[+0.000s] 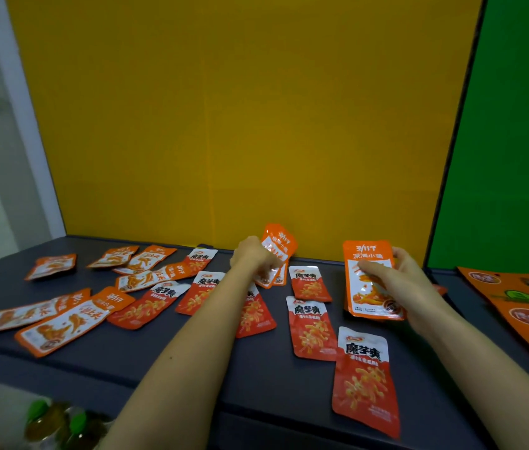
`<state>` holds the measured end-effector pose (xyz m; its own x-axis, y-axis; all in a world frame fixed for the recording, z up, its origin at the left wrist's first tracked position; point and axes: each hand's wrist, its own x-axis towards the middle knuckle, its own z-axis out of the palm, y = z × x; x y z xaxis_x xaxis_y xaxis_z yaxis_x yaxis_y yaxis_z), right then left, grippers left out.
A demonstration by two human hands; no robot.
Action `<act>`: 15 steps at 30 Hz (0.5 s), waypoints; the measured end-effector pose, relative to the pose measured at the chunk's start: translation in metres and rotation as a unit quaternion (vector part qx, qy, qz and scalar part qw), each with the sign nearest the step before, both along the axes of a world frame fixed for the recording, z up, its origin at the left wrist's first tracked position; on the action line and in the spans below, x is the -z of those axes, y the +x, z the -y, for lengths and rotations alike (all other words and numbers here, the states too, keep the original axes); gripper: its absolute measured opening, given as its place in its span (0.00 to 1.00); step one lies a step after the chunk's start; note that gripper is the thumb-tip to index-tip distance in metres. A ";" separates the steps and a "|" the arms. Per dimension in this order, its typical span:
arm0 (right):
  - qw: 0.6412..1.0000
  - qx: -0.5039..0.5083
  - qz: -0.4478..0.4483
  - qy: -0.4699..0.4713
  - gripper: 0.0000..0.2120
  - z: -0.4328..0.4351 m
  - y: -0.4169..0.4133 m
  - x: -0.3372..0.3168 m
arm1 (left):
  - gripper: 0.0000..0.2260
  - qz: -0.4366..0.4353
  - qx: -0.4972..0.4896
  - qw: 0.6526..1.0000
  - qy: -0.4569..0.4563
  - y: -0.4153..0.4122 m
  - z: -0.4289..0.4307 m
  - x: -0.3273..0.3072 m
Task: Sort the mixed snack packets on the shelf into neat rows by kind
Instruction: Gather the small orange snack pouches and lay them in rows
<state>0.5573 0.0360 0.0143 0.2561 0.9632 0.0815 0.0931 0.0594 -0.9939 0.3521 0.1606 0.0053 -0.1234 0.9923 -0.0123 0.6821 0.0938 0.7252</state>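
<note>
Two kinds of small packets are seen on the dark shelf (159, 362): orange packets (61, 323) with a fish picture and red packets (312, 329) with a noodle picture. The sorting looks only just begun.

A bunch of orange packets (367, 254) is held upright in the grip of the right hand (406, 280). The thumb is pressed on the front and the fingers are curled round the far edge, just above the shelf on the right side. Another orange packet (281, 241) is pinched in the grip of the left hand (251, 254) near the back wall, lifted and tilted. More than one packet may be held there, but it cannot be told.

So some orange ones are gathered, it seems, but no neat row is laid down yet. Many orange packets are scattered and piled crookedly on the left side. The red ones are spread in the middle and toward the front, some touching, some overlapped, all at different angles. Both kinds are yet to be lined up.

One red packet is partly hidden under the left arm. The packets in the right-hand bunch cannot be counted. The big orange bags (523, 306) at the right are cut off by the edge. Some blurred things with green tops (55, 423) are seen at the bottom left and cannot be made out
</note>
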 end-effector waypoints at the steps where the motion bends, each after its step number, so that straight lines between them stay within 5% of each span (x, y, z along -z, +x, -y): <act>1: 1.000 0.002 0.000 0.005 0.21 0.001 0.000 -0.001 | 0.17 0.022 -0.008 0.999 0.026 0.000 0.001 -0.003; 7: 1.000 -0.001 -0.001 0.024 0.24 0.008 -0.009 -0.008 | 0.17 0.186 -0.009 0.969 0.165 -0.019 0.032 -0.037; 15: 0.997 -0.069 -0.003 0.024 0.14 0.030 -0.058 -0.030 | 0.06 0.259 0.030 0.949 0.180 -0.124 0.125 -0.054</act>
